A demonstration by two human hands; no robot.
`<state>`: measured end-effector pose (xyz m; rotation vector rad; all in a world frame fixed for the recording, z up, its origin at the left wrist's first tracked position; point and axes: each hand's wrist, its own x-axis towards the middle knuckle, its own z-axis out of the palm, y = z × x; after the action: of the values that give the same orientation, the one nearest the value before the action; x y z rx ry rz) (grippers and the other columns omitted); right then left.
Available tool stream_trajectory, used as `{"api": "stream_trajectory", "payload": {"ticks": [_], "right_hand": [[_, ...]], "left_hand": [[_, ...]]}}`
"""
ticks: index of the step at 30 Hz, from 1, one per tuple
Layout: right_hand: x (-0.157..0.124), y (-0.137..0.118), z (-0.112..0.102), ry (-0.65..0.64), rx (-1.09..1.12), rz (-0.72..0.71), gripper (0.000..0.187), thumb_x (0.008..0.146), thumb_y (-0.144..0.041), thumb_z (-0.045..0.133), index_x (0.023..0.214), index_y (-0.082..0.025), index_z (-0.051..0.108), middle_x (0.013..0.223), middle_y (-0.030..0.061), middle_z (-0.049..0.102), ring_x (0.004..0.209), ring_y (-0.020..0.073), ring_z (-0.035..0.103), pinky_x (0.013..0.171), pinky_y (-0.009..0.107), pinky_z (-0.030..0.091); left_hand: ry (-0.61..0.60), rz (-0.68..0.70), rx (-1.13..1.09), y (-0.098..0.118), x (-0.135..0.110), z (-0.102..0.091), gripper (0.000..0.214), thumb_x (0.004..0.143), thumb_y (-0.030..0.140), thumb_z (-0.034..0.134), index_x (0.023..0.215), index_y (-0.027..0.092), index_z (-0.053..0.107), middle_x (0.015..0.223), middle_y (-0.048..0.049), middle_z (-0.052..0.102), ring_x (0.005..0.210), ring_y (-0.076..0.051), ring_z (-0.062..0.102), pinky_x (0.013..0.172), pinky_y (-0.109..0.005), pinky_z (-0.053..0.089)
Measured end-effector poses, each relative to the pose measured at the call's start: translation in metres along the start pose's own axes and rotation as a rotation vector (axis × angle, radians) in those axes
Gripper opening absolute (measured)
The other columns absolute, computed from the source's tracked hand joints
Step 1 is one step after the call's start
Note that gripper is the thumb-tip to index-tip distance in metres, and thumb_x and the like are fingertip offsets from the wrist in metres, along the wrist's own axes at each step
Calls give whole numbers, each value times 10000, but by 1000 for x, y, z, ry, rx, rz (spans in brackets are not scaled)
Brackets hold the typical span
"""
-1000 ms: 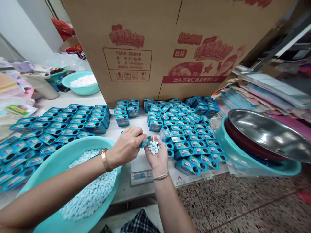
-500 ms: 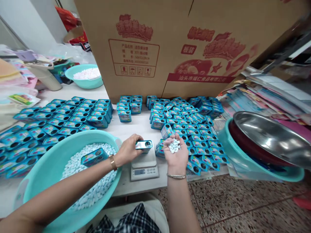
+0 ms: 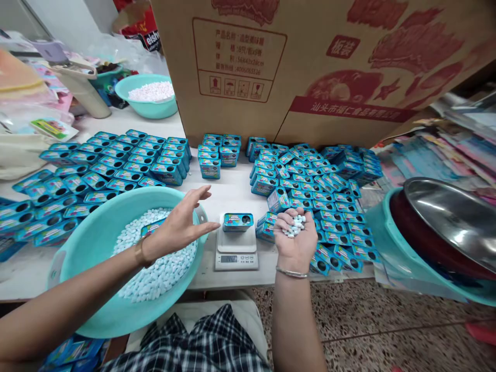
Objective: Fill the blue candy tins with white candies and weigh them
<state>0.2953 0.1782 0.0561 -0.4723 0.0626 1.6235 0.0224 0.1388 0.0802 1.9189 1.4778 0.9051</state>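
On the white digital scale [image 3: 236, 260] sits a blue candy tin [image 3: 237, 222] with a dark round opening in its top. My left hand [image 3: 179, 223] hovers just left of it, fingers apart and holding nothing, over the rim of a large turquoise basin [image 3: 77, 274]. That basin holds small pale blue candies [image 3: 163, 274], with another blue tin [image 3: 152, 227] lying on them, partly behind my left wrist. My right hand [image 3: 295, 240] is palm up to the right of the scale, its curled fingers cupping a small heap of pale candies [image 3: 295, 226].
Rows of blue tins [image 3: 127, 160] stand at left, and more tins [image 3: 329, 217] crowd the right. A large cardboard box [image 3: 248, 113] walls off the back. A smaller turquoise bowl [image 3: 147, 107] of pale candies is behind left; a steel bowl [image 3: 457, 217] rests on stacked basins at right.
My left hand has let go of the tin, now resting on the scale, and drawn back left. My right hand's fingers have curled more around the candies. The view has shifted.
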Motion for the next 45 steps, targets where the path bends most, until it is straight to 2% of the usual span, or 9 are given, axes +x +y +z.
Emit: {"api": "stream_trajectory", "payload": {"ticks": [5,11,19,24,29,32,37,40,45], "right_hand": [[3,4,5,5,9,7,280,943,-341,360,742,-199,494,641,-39,475,494,71,443,405,166,348],[7,15,13,-15,-15,35,281,945,-334,377,714,-201,467,634,-49,467,493,66,440,429,169,364],[13,26,25,-72,-28,40,282,944,-335,377,710,-202,460,624,-50,472,444,59,387,375,159,313],[15,29,25,-66,-34,47,229,914,-325,448,720,-204,460,621,-56,479,448,57,405,379,154,334],[17,31,21,-3,22,64,229,913,-304,451,710,-199,462,617,-53,500,520,66,499,503,181,474],[16,33,19,43,29,63,241,915,-302,443,701,-196,474,609,-46,524,547,71,536,548,195,509],[10,30,20,155,32,-3,262,922,-291,432,687,-195,500,601,-44,575,586,86,599,669,273,570],[5,25,18,234,31,-10,300,931,-305,413,670,-194,510,665,-16,639,677,114,655,774,357,577],[-1,20,10,295,-4,-40,287,917,-286,428,661,-196,524,778,12,704,812,150,693,838,402,559]], "left_hand": [[15,-25,-13,-10,-9,-3,761,801,440,681,1443,263,313,1361,-122,490,1247,-275,499,991,-470,474],[-5,-23,-11,-8,-8,-2,753,809,438,672,1445,261,309,1347,-120,504,1236,-274,508,999,-482,466],[-85,37,-37,3,1,13,741,824,401,670,1445,258,292,1342,-119,492,1225,-247,510,1016,-433,447],[-127,109,63,10,10,23,696,834,337,660,1430,242,314,1275,-114,525,1177,-252,515,999,-449,449],[-106,191,210,16,20,28,580,852,303,620,1379,226,391,1274,-112,541,1172,-270,507,995,-452,443],[-114,215,318,18,26,30,511,847,305,612,1325,220,453,1261,-109,556,1163,-283,509,988,-461,437],[-211,169,467,12,29,40,614,790,368,684,1321,167,448,1252,-134,557,1138,-305,517,947,-452,444],[-223,150,497,5,29,44,630,793,395,685,1324,162,439,1250,-131,560,1136,-298,520,945,-436,436],[-242,144,513,-1,29,48,653,774,419,702,1318,167,444,1238,-130,571,1138,-303,525,937,-426,426]]}}
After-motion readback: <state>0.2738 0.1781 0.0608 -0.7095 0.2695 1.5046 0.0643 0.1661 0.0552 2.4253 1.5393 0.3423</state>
